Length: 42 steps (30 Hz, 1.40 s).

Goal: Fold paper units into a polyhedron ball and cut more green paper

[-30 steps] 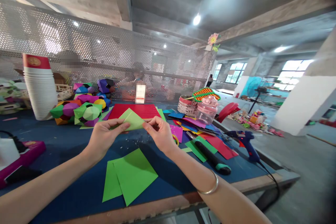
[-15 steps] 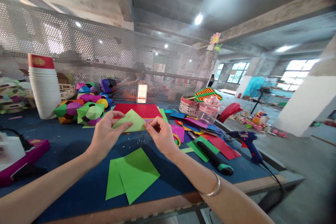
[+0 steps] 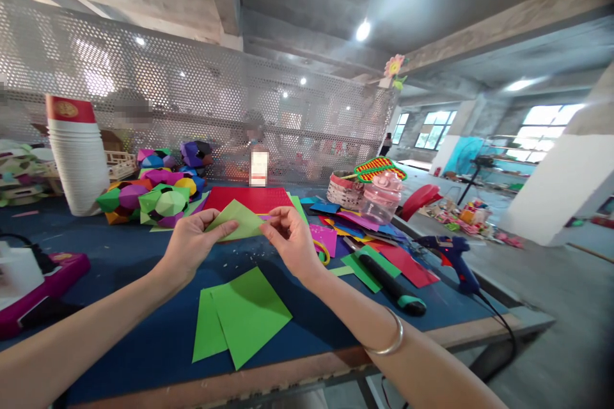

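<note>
A light green piece of paper (image 3: 242,220) is held up between both hands above the blue table. My left hand (image 3: 194,239) pinches its left side, thumb in front and fingers behind. The right corner is between the thumb and fingertips of my right hand (image 3: 292,239); a silver bangle circles that wrist. Two brighter green sheets (image 3: 252,316) lie overlapping on the table below the hands. Behind the held paper lies a red sheet (image 3: 259,197).
Colourful folded paper balls (image 3: 165,201) and stacked paper cups (image 3: 79,160) stand at the left. To the right are a black-handled cutter (image 3: 388,281), coloured papers (image 3: 407,265), a clear bottle (image 3: 381,201) and a blue glue gun (image 3: 453,255).
Both hands and the held paper have shifted very slightly left in the view. The grip on the paper looks unchanged.
</note>
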Each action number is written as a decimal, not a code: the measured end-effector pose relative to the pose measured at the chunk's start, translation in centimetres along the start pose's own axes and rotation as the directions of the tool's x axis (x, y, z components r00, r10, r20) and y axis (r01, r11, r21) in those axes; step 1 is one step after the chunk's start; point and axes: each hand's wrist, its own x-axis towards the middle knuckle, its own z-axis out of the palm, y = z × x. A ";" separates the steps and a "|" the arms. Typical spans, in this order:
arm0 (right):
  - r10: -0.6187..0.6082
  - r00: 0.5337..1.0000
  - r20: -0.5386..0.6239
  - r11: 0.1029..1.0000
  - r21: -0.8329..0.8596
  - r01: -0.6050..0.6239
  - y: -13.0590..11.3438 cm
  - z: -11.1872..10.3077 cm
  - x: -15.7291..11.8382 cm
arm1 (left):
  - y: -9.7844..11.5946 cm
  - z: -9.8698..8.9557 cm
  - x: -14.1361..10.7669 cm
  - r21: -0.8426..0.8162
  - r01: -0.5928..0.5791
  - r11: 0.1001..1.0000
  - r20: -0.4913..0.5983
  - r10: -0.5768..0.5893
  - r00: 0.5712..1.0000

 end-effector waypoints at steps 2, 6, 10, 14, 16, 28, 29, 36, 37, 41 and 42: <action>0.035 0.999 0.031 0.998 -0.056 -0.033 0.2 -0.1 0.0 | 0.1 -0.1 0.1 -0.021 -0.001 1.000 -0.001 0.001 1.000; 0.075 0.997 0.005 0.987 -0.145 -0.074 0.4 -0.2 -0.1 | 0.2 -0.2 0.2 -0.025 0.004 1.000 -0.014 -0.004 1.000; 0.113 0.993 -0.019 0.993 -0.022 -0.114 0.3 0.1 -0.1 | 0.0 -0.1 0.3 -0.083 0.058 0.995 -0.014 -0.060 0.998; 0.118 0.992 -0.048 0.993 0.008 -0.117 0.0 0.3 -0.1 | -0.1 0.0 0.3 -0.112 0.093 0.989 0.002 -0.094 0.996; 0.109 0.993 -0.048 0.994 0.006 -0.109 -0.1 0.3 -0.1 | -0.1 0.0 0.3 -0.125 0.111 0.986 0.008 -0.111 0.994; 0.137 0.991 0.003 0.988 -0.066 -0.137 -0.3 -0.1 -0.2 | -0.1 0.2 0.4 -0.117 0.189 0.975 0.018 -0.188 0.982; 0.144 0.990 0.002 0.987 -0.074 -0.144 -0.3 -0.1 -0.2 | -0.1 0.2 0.5 -0.116 0.190 0.975 0.017 -0.190 0.982; 0.128 0.989 -0.069 0.985 -0.105 -0.135 0.2 -0.1 0.1 | -0.4 -0.4 1.0 -0.105 0.220 0.970 -0.003 -0.221 0.975; 0.131 0.989 -0.063 0.986 -0.099 -0.137 0.2 -0.1 0.0 | -0.4 -0.4 1.0 -0.104 0.225 0.969 0.001 -0.226 0.974; 0.196 0.981 0.013 0.981 -0.012 -0.195 0.4 -0.3 -0.1 | -0.3 -0.3 1.0 -0.106 0.236 0.966 0.002 -0.237 0.971; 0.212 0.977 0.037 0.977 0.011 -0.212 0.4 -0.3 -0.1 | -0.3 -0.3 1.0 -0.105 0.238 0.966 0.000 -0.239 0.971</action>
